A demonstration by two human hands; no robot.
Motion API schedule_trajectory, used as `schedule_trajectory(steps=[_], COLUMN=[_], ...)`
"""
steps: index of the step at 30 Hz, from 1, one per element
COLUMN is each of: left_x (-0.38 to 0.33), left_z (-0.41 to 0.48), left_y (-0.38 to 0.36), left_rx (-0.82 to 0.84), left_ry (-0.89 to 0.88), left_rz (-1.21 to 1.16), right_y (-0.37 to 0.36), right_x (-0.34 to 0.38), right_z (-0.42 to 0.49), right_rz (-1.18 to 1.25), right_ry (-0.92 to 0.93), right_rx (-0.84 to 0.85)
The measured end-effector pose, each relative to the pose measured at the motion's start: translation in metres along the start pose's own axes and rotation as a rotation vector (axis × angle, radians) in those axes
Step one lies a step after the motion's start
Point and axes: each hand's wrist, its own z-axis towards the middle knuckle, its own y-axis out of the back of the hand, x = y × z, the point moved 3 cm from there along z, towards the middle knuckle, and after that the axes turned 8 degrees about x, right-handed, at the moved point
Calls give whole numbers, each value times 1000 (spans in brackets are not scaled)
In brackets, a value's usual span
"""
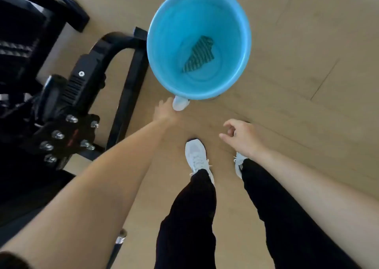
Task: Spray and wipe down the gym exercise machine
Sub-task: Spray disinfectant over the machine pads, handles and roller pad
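A blue bucket [170, 28] is standing upright on the floor [297, 43], and everything else is lying around it. Inside it, on the bottom, a green striped cloth [199, 56] is lying crumpled. Against the bucket's near rim a small white thing [180, 103] is showing (too blurred to name). The left hand [166, 110] is reaching up to it and touching its side; whether the fingers are closing round it I cannot tell. The right hand [241, 135] is hanging nearer the person than the bucket and to its right, well apart from it, fingers loosely curled and holding nothing.

To the left of the bucket the black exercise machine [67, 96] is filling the edge of the view. One of its base bars [131, 84] is running just beside the bucket's left wall, and a plate with shiny bolt heads [58, 134] is sitting further left and nearer the person.

Nearer the person than the bucket, two white shoes [195, 156] and dark trousers [190, 217] are standing on the floor, between the two forearms.

The floor is showing pale wood-look planks with thin seams, running off to the right of the bucket.
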Motion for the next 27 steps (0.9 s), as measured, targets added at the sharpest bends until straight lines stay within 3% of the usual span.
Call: schedule_trajectory(steps=[4, 9, 15, 21, 23, 27], left_x=[5, -2, -11, -37, -45, -57], left_z=[27, -33, -150, -255, -287, -352], left_y=[-17, -30, 17, 80, 102, 137], left_rx=[153, 75, 298, 635, 687, 672], left_ry=[82, -71, -116, -125, -142, -223], left_rz=[-10, 32, -595, -724, -781, -882], right_y=[-4, 0, 19, 49, 58, 78], right_x=[-14, -15, 22, 76, 97, 135], right_z=[11, -5, -56, -120, -147, -204], right_rz=[16, 61, 13, -177, -165, -177], right_ry=[-35, -34, 33, 100, 109, 181], right_rx=[64, 137, 293, 479, 563, 555])
